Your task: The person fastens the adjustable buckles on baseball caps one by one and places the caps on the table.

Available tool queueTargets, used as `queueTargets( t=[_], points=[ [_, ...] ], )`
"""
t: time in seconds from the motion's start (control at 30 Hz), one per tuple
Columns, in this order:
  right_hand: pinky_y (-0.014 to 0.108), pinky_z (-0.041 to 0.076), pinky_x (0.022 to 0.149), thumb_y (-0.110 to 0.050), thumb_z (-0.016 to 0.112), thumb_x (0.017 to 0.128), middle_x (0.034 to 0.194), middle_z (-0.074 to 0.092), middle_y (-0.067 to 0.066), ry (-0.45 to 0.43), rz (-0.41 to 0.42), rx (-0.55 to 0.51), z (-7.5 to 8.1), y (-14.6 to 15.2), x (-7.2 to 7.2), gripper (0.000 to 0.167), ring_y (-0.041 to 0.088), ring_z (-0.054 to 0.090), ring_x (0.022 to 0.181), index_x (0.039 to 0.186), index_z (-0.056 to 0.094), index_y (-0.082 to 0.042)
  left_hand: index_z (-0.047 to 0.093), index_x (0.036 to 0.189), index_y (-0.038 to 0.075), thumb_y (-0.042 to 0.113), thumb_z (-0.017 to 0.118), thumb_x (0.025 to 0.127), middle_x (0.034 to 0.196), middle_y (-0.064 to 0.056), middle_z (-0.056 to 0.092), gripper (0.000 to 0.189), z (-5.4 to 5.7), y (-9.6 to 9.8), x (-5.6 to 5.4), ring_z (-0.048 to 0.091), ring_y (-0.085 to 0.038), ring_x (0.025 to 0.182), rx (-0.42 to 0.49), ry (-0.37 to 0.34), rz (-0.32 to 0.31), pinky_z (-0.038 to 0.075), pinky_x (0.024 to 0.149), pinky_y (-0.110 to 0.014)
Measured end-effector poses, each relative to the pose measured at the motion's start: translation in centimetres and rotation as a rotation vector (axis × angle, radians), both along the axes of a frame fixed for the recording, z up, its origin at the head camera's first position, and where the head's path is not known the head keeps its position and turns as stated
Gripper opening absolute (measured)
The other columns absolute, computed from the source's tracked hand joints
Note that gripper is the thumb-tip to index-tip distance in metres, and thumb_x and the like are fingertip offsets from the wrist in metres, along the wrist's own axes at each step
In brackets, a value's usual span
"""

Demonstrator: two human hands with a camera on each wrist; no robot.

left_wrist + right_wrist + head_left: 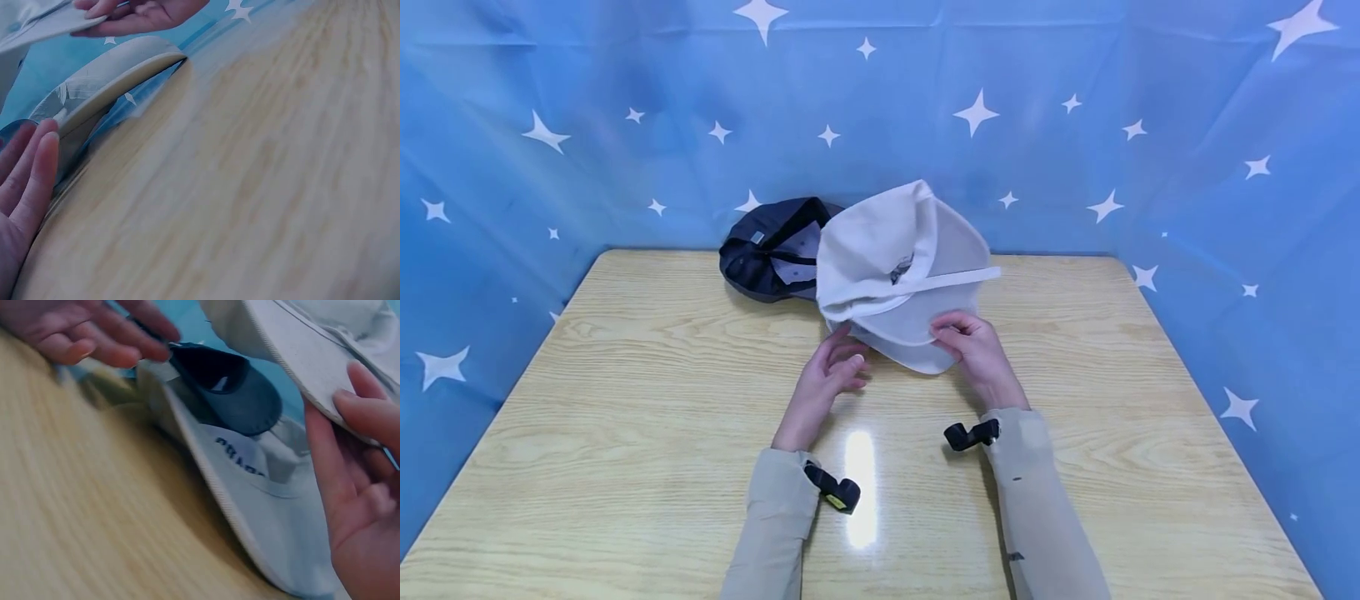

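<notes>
My right hand point(979, 350) pinches the brim edge of a white cap point(867, 242), thumb on top and fingers beneath. The cap is raised and tilted, with a pale strap point(958, 280) lying across its brim. Below it a second pale cap point(269, 531) rests on the table, dark lettering visible inside in the right wrist view. A navy cap point(754, 265) lies behind to the left, its inside partly showing. Close to the pale caps' near-left edge, my left hand point(822, 382) has its fingers loosely extended and holds nothing; whether a fingertip touches fabric I cannot tell.
The caps are at the far side of a light wooden table point(647, 417). A blue curtain point(1075, 167) with white stars hangs right behind the table and along both sides. Each sleeve carries a small black wrist camera point(972, 434).
</notes>
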State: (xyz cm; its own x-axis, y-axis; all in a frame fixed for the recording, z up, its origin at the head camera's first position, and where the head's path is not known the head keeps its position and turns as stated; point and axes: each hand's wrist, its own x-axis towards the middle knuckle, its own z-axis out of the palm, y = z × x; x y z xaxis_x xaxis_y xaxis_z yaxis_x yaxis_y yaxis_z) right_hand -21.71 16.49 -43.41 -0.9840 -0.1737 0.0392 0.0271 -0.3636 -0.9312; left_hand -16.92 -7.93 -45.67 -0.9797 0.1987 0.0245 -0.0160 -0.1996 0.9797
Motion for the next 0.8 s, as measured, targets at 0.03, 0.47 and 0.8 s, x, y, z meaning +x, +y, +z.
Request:
queueTargets(
  t=[0.03, 0.47, 0.8],
  points=[
    [0.024, 0.05, 0.073, 0.01, 0.055, 0.081, 0.09, 0.058, 0.005, 0.003, 0.008, 0.049, -0.1, -0.2, 0.0, 0.02, 0.014, 0.058, 0.081, 0.079, 0.066, -0.007, 0.039, 0.132, 0.019, 0.034, 0.063, 0.082, 0.108, -0.017, 0.054, 0.058, 0.0, 0.0, 0.0, 0.058, -0.031, 0.09, -0.026, 0.002, 0.038, 0.05, 0.076, -0.039],
    [0.027, 0.046, 0.08, 0.004, 0.059, 0.081, 0.086, 0.062, 0.003, 0.13, 0.188, 0.37, -0.5, -1.0, 0.4, 0.016, 0.02, 0.056, 0.089, 0.069, 0.061, -0.008, 0.053, 0.102, 0.007, 0.043, 0.065, 0.078, 0.076, -0.008, 0.057, 0.045, 0.2, -0.1, 0.5, 0.054, -0.018, 0.066, -0.024, -0.075, 0.234, 0.048, 0.065, -0.032],
    [0.03, 0.047, 0.079, -0.006, 0.058, 0.085, 0.095, 0.061, 0.01, 0.097, 0.216, 0.447, -0.6, -1.1, 0.2, 0.01, 0.02, 0.057, 0.088, 0.09, 0.063, 0.001, 0.055, 0.092, 0.008, 0.039, 0.065, 0.079, 0.055, -0.003, 0.046, 0.035, -0.2, 0.0, 0.3, 0.041, -0.013, 0.045, -0.037, 0.034, 0.202, 0.033, 0.042, -0.023]
  ],
)
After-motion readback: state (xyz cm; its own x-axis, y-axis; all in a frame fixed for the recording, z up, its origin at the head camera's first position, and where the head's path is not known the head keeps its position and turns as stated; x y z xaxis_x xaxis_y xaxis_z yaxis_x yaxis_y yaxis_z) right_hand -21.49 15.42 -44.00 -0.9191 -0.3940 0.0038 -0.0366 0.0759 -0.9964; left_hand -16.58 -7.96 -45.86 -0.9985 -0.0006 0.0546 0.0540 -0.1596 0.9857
